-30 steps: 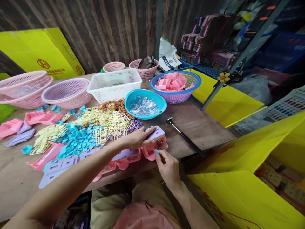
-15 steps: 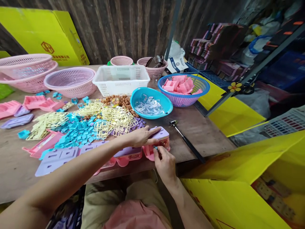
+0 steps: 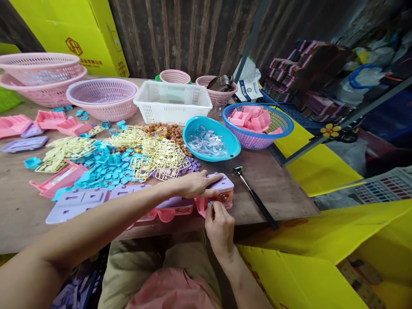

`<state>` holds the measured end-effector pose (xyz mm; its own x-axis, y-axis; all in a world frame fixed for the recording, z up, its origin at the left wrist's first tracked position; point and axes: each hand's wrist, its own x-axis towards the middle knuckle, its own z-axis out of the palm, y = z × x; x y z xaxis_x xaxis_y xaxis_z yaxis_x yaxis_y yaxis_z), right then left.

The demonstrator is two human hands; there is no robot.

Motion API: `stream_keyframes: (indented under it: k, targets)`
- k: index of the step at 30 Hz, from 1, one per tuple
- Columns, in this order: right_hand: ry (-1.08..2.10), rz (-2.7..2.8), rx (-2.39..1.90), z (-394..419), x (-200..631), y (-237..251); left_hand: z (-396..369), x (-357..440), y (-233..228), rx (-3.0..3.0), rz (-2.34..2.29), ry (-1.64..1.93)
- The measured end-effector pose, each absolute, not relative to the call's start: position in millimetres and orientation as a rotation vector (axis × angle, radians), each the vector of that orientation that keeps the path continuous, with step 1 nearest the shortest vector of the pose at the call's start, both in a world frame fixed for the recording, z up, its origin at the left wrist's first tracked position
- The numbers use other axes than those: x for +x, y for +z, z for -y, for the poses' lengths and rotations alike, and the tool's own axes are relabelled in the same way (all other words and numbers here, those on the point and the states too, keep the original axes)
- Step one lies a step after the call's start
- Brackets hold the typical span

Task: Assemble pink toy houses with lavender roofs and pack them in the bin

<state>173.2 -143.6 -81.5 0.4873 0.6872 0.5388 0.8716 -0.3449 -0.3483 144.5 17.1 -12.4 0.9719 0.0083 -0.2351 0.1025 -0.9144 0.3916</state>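
At the table's front edge sits a pink plastic toy box with a purple top (image 3: 222,183). My left hand (image 3: 197,184) holds it, one finger stretched across the top and another down the front side. My right hand (image 3: 220,225) is closed in a pinch on a small blue plastic piece (image 3: 211,203) against the front of the box. Most of that piece is hidden by the fingertips. Beside it, partly under my left forearm, more pink-and-purple toy boxes (image 3: 175,210) stand in a row. A purple panel (image 3: 77,206) lies at the row's left end.
A hammer (image 3: 257,199) lies to the right. Behind are loose blue parts (image 3: 109,169), cream frames (image 3: 164,156) and brown pieces (image 3: 165,131). A turquoise bowl (image 3: 233,148) holds clear parts, near a white basket (image 3: 174,113) and a blue-rimmed basket (image 3: 280,135). Yellow cardboard (image 3: 289,266) stands at lower right.
The camera view has shifted slightly. My right hand has turned a little and its fingers are closer against the front of the toy box. My left hand keeps its place on the box.
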Motion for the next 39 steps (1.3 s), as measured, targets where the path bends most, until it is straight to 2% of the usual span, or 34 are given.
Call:
stream_keyframes:
  k: [9,14,17,20,24,27,32,39]
  targets:
    - [-0.625,1.253,-2.095,132,170,-92,-15,146,-6,2.730,-0.066,-0.389]
    - [-0.605,1.322,-1.971,157,172,-93,1,139,-14,2.816,-0.083,-0.242]
    - [-0.474,1.204,-1.956,188,200,-86,23,135,-26,2.917,-0.116,-0.051]
    - [-0.367,0.801,-2.058,197,255,-73,45,137,-36,2.961,-0.194,0.074]
    - [0.364,1.279,-2.027,155,324,-59,58,129,-35,3.000,-0.158,0.216]
    - [0.660,1.576,-1.970,110,343,-58,49,100,-30,3.028,-0.170,0.249]
    - [0.828,1.840,-2.005,74,337,-74,13,44,-31,3.072,-0.582,0.042]
    - [0.832,1.833,-2.160,80,338,-85,-17,42,-17,2.968,-0.462,-0.180]
